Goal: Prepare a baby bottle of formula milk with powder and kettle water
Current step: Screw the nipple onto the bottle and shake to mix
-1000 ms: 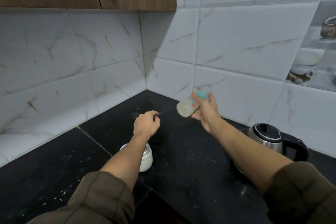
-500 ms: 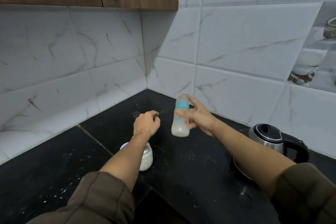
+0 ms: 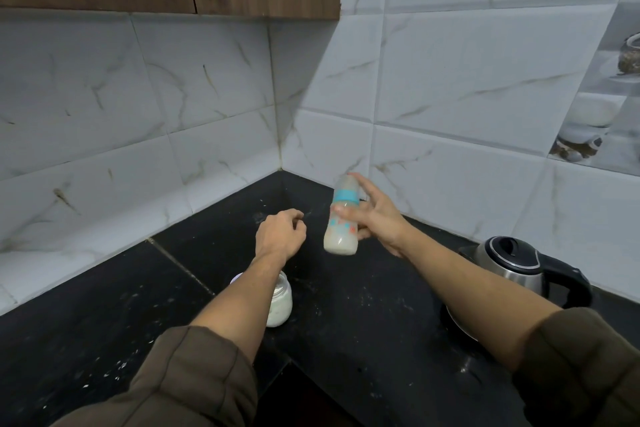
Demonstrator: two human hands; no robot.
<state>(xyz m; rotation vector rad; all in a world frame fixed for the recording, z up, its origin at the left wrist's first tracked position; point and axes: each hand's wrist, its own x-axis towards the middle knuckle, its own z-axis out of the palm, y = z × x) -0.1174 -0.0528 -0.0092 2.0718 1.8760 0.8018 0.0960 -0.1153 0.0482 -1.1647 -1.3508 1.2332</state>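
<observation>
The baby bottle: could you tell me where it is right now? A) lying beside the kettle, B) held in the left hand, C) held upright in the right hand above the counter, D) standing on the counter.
C: the right hand grips the baby bottle upright, clear of the black counter.

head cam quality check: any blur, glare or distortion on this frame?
Head view: the clear baby bottle with a teal collar and the right hand are slightly motion-soft; the left hand is sharper. Wide-angle bending shows in the tile lines. The steel kettle with a black lid carries soft highlights, no harsh glare. The black countertop reads dark.
</observation>
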